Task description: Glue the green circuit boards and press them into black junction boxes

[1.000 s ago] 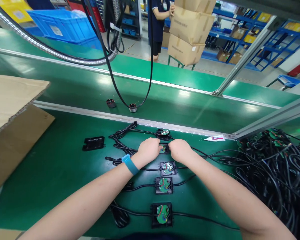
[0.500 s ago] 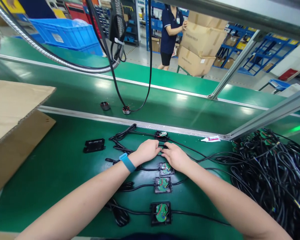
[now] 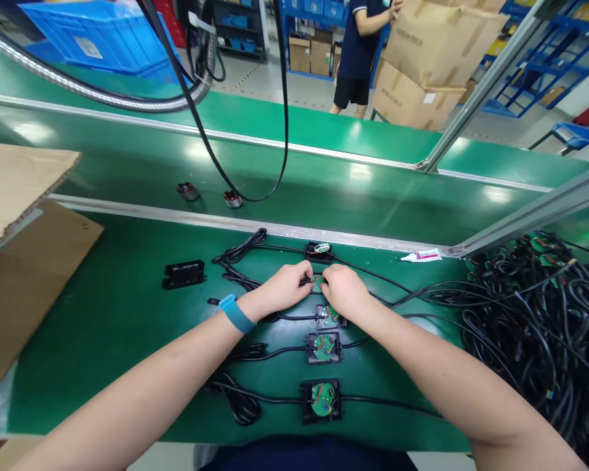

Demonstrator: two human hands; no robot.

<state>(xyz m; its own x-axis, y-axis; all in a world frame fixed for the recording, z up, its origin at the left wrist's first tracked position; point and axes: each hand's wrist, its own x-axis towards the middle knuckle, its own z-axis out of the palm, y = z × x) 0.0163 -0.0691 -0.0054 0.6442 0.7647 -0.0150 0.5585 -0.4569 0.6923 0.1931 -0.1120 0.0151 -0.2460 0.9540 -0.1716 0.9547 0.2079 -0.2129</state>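
Observation:
My left hand [image 3: 290, 282], with a teal band at the wrist, grips the left side of a black case holding a green circuit board [image 3: 317, 283]. At its right side my right hand [image 3: 342, 286] has its fingers curled against the same case. Behind them lies another open case [image 3: 319, 251] with a board. Nearer me, in a column, are several more open cases, among them one just below my hands [image 3: 330, 316], a middle one [image 3: 324, 347] and a front one [image 3: 322, 400], with black cables running out both sides. A black cover [image 3: 184, 274] lies to the left.
A large heap of black cables [image 3: 544, 333] fills the right side. A white glue tube [image 3: 422, 256] lies by the metal rail. Cardboard [image 3: 34, 281] stands at the left. Two small round metal parts [image 3: 188, 191] sit beyond the rail, under a hanging cable. A person [image 3: 363, 52] stands by stacked cartons [image 3: 422, 91].
The camera view has shifted a little. My hands have parted slightly, so more of the green board shows between them. The person and cartons appear further right.

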